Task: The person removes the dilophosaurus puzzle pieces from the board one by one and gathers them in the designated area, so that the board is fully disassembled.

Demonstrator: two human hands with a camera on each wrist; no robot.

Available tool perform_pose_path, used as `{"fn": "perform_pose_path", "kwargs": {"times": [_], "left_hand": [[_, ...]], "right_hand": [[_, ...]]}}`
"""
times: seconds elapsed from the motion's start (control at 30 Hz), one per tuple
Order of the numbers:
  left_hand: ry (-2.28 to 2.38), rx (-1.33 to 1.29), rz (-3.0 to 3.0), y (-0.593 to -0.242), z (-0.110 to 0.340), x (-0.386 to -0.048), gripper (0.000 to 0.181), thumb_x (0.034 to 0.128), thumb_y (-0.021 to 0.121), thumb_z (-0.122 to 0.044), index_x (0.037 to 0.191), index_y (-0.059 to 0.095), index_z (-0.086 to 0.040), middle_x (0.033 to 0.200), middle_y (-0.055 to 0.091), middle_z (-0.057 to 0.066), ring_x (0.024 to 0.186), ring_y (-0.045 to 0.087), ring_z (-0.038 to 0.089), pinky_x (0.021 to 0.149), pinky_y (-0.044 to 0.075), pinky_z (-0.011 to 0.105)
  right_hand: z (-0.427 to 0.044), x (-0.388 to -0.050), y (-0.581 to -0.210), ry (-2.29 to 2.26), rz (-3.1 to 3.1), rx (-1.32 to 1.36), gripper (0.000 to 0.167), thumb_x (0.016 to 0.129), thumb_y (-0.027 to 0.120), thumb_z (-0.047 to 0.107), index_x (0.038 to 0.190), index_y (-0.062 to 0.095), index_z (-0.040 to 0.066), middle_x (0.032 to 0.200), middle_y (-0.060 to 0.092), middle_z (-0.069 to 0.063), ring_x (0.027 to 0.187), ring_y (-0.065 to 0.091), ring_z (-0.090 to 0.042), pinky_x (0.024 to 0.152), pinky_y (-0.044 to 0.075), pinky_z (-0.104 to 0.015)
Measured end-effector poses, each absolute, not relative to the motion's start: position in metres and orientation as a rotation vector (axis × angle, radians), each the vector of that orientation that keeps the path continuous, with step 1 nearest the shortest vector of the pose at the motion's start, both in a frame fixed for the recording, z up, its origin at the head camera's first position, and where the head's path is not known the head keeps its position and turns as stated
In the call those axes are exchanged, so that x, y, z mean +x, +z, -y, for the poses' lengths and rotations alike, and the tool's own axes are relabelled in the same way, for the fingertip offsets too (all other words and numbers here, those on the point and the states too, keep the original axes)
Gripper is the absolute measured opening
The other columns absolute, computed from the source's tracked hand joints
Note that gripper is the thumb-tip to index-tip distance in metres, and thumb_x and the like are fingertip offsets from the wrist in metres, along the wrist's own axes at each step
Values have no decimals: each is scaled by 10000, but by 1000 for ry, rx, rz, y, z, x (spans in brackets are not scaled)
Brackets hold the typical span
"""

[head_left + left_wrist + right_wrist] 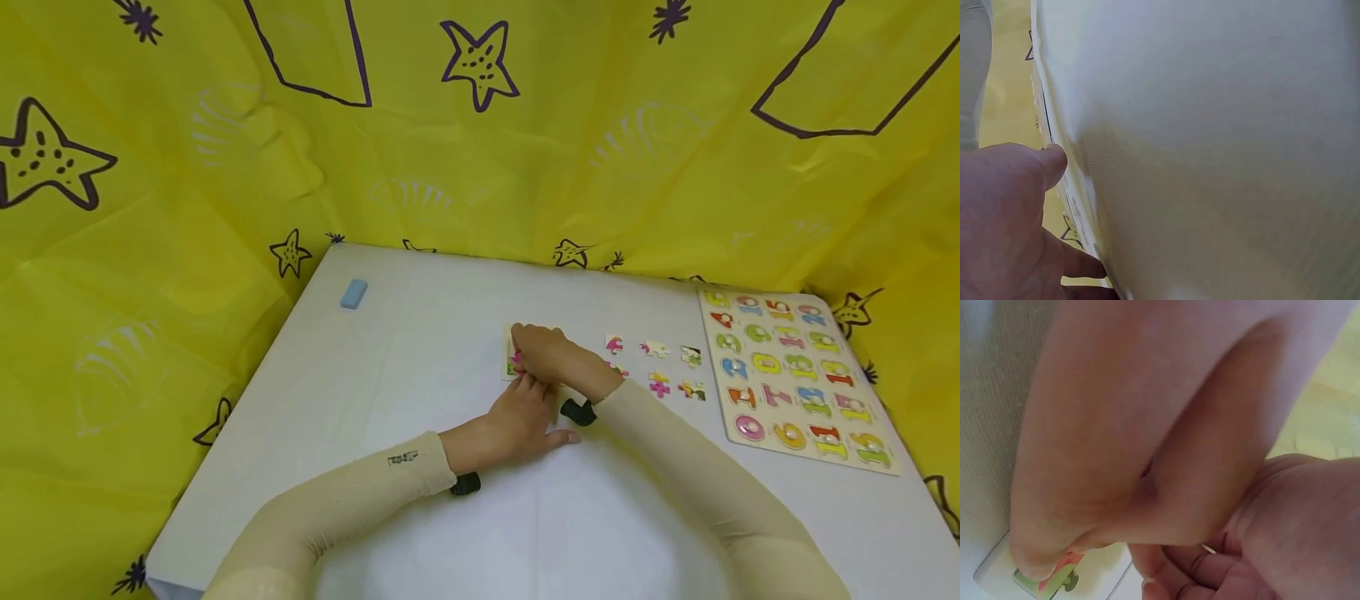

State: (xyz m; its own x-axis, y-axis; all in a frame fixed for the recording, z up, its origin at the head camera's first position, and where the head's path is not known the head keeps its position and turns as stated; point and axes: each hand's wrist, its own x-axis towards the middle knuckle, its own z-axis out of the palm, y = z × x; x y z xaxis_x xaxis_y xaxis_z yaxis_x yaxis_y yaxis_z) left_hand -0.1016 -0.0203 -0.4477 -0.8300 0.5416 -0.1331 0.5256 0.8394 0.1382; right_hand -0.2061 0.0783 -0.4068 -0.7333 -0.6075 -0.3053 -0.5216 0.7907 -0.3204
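Note:
A small puzzle board [507, 367] with a green and pink picture lies on the white table, mostly covered by both hands. My left hand [522, 421] rests at its near edge, fingers fairly straight, thumb stretched to the right. Over the board bends my right hand [546, 354], its fingers curled downward [1216, 569]; whether a piece sits between them is hidden. In the right wrist view, a fingertip of the other hand touches the board's corner [997, 569]. Loose jigsaw pieces [659, 384] lie to the right of the hands.
At the right stands a large number board [787, 364] with colourful numerals. A light blue block [354, 293] is at the table's far left. Yellow patterned sheeting [420, 150] surrounds the white table [315, 375].

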Motion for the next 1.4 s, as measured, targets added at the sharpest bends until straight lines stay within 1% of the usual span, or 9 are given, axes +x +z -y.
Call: {"fn": "perform_pose_path", "kwargs": {"times": [0.17, 0.37, 0.57, 0.8, 1.0, 1.1, 1.17, 1.3, 1.4], "left_hand": [[125, 826, -2853, -447, 20, -102, 963, 1028, 497, -688, 1648, 269, 12, 1732, 224, 167, 1606, 211, 322, 1297, 234, 399], [45, 856, -2868, -448, 19, -103, 955, 1031, 479, -695, 1638, 293, 19, 1717, 261, 173, 1597, 236, 317, 1293, 245, 388], [10, 892, -2879, -447, 20, -103, 934, 1031, 483, -692, 1617, 344, 22, 1690, 321, 169, 1582, 274, 307, 1288, 254, 372], [2, 887, -2896, -448, 19, -104, 930, 1031, 477, -696, 1620, 340, 10, 1669, 343, 155, 1534, 341, 271, 1247, 329, 349], [4, 888, -2942, -449, 18, -105, 885, 1008, 520, -707, 1561, 440, -20, 1467, 501, 93, 1357, 488, 224, 1172, 412, 326], [-17, 894, -2947, -449, 18, -105, 883, 1002, 524, -714, 1551, 448, -27, 1465, 509, 89, 1358, 497, 222, 1173, 412, 322], [-33, 894, -2944, -449, 18, -105, 883, 1004, 517, -715, 1553, 444, -27, 1475, 507, 91, 1367, 496, 224, 1180, 406, 322], [-42, 889, -2933, -450, 18, -105, 889, 1014, 499, -711, 1567, 423, -20, 1485, 501, 99, 1381, 491, 228, 1193, 396, 325], [-40, 888, -2930, -450, 18, -106, 884, 1018, 492, -709, 1568, 419, -21, 1490, 497, 101, 1382, 489, 229, 1195, 395, 324]], "right_hand": [[-79, -205, -405, -339, -2568, -854, 129, 1036, 649, 99, 1067, 526, 74, 892, 605, -64, 864, 561, -240, 841, 437, -440], [-82, -204, -405, -452, -2553, -748, 117, 1025, 654, 104, 1103, 575, 69, 957, 637, -87, 859, 578, -245, 741, 471, -346], [-88, -203, -411, -606, -2572, -765, 64, 1020, 618, 84, 1069, 657, 73, 910, 671, -64, 848, 602, -232, 794, 486, -374], [-104, -206, -412, -807, -2555, -838, 99, 1029, 581, 58, 1079, 665, 74, 854, 654, -57, 791, 582, -205, 755, 462, -349], [-134, -210, -400, -880, -2611, -778, 116, 1056, 602, 59, 1152, 654, 21, 971, 681, -131, 893, 611, -271, 820, 508, -406], [-154, -211, -394, -892, -2619, -714, 120, 1057, 624, 78, 1154, 652, 14, 1042, 694, -147, 970, 625, -293, 890, 527, -438], [-167, -212, -392, -878, -2622, -693, 105, 1059, 629, 95, 1128, 659, 22, 1053, 699, -141, 978, 627, -285, 901, 532, -444], [-194, -208, -389, -801, -2600, -700, 75, 1053, 627, 83, 1083, 678, 36, 1007, 710, -114, 892, 615, -234, 817, 536, -388], [-212, -202, -389, -768, -2537, -688, 60, 1049, 628, 77, 1061, 678, 46, 954, 703, -95, 779, 584, -194, 687, 515, -323]]}}
